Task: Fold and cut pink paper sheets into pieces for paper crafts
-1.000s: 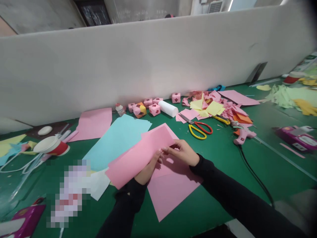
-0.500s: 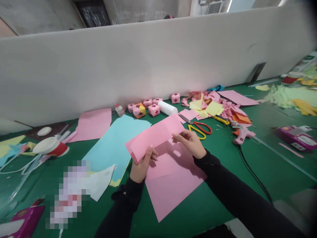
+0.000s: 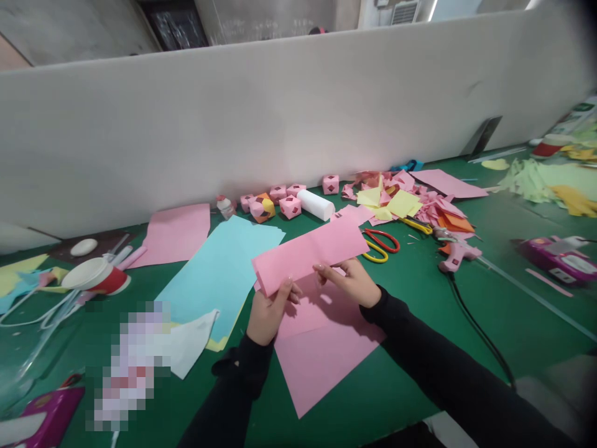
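A folded pink sheet of paper (image 3: 308,252) is held up in front of me, above the table. My left hand (image 3: 269,311) pinches its lower left corner between thumb and fingers. Along its lower edge, right of the middle, my right hand (image 3: 349,281) has thumb and fingertips closed on the paper. Beneath both hands lies more pink paper (image 3: 326,367), flat on the green table (image 3: 401,398). Scissors with red and yellow handles (image 3: 387,239) lie just beyond my right hand, their blades hidden behind the held sheet.
Light-blue sheets (image 3: 209,267) lie to the left, near a paper cup (image 3: 96,277). Small pink paper cubes (image 3: 290,206) and a white roll (image 3: 316,204) stand at the back. Right of them are paper scraps (image 3: 401,199) and a corded pink glue gun (image 3: 457,249). A white partition (image 3: 280,118) rises behind.
The folded pink sheet has shifted right and turned flatter, now covering the scissor blades. My right hand has slid a little left and down along its edge. My left hand stays nearly in place.
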The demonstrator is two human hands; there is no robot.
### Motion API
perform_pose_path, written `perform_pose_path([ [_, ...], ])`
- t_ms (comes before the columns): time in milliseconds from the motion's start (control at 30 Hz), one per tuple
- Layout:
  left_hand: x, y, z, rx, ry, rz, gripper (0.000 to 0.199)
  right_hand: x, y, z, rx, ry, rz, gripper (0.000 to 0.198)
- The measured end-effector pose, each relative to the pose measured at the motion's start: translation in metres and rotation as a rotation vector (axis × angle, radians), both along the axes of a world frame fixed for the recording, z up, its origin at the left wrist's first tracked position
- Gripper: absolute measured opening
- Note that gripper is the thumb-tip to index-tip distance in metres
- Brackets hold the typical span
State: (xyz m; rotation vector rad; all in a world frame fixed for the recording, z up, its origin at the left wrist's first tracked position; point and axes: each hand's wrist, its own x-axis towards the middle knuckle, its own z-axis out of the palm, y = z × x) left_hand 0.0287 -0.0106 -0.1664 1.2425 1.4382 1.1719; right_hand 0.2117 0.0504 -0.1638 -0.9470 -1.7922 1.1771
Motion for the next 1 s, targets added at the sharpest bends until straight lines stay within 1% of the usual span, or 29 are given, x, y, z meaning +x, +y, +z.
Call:
perform_pose_path([
  [133, -0.007, 0.003, -0.005, 0.011, -0.014, 0.047, 0.042, 0.004, 0.004, 0.001, 0.008, 0.048, -0.070, 0.044],
  [233, -0.009, 0.004, -0.007, 0.026, -0.024, 0.083, 0.041, 0.003, 0.004, 0.001, 0.016, 0.077, -0.080, 0.044],
  [333, -0.010, 0.004, -0.006, 0.043, -0.031, 0.084, 0.041, 0.004, 0.004, 0.001, 0.021, 0.095, -0.089, 0.043],
  [467, -0.012, 0.005, -0.003, 0.104, -0.042, 0.084, 0.038, 0.007, 0.007, -0.002, 0.024, 0.157, -0.133, 0.041],
  [533, -0.015, 0.006, -0.002, 0.132, -0.048, 0.125, 0.036, 0.008, 0.009, -0.005, 0.015, 0.196, -0.149, 0.040],
  [600, -0.018, 0.008, -0.003, 0.148, -0.068, 0.204, 0.036, 0.008, 0.010, -0.007, -0.002, 0.230, -0.163, 0.037],
  [667, -0.021, 0.010, -0.005, 0.139, -0.110, 0.272, 0.038, 0.005, 0.009, -0.008, -0.026, 0.261, -0.153, 0.034],
  [700, -0.021, 0.011, -0.006, 0.119, -0.137, 0.278, 0.040, 0.004, 0.009, -0.009, -0.038, 0.273, -0.140, 0.033],
  [767, -0.021, 0.012, -0.008, 0.059, -0.199, 0.220, 0.045, 0.001, 0.007, -0.009, -0.061, 0.294, -0.113, 0.033],
  [900, -0.015, 0.011, -0.008, -0.085, -0.260, 0.022, 0.051, -0.003, 0.003, -0.006, -0.129, 0.352, -0.069, 0.033],
  [933, -0.014, 0.010, -0.008, -0.111, -0.273, 0.001, 0.050, -0.003, 0.003, -0.006, -0.143, 0.366, -0.053, 0.033],
  [1000, -0.012, 0.010, -0.007, -0.150, -0.321, 0.002, 0.048, -0.003, 0.002, -0.004, -0.156, 0.377, -0.026, 0.034],
])
